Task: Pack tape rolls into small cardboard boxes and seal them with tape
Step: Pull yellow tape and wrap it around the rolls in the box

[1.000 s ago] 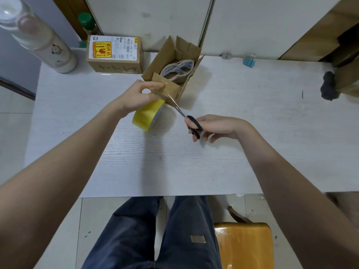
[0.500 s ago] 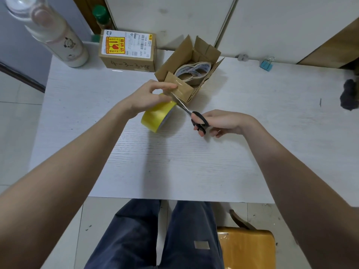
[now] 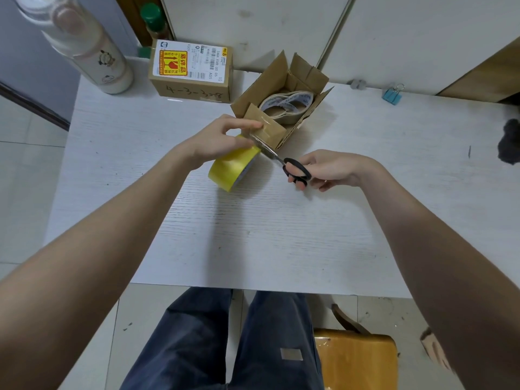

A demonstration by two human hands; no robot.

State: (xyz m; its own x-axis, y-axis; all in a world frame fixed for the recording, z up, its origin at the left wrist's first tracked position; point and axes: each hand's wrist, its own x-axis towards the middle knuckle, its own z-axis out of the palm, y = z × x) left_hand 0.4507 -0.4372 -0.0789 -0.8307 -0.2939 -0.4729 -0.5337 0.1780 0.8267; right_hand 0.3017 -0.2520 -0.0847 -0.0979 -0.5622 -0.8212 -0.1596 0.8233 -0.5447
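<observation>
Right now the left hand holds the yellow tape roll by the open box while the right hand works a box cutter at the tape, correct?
Not a box cutter: the head view shows the right hand working black-handled scissors. The left hand does hold the yellow tape roll by the open box.

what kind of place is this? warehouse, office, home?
Probably a home or small-office packing spot, not a warehouse: one white wood-grain table against white panels, a sealed brown cardboard parcel with a fragile sticker, a pink drink bottle, and a blue binder clip.

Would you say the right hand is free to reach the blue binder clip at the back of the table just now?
Probably not at once: the right hand grips the scissors, whose blades are at the tape by the open box. The bare table toward the binder clip looks unobstructed, though.
</observation>
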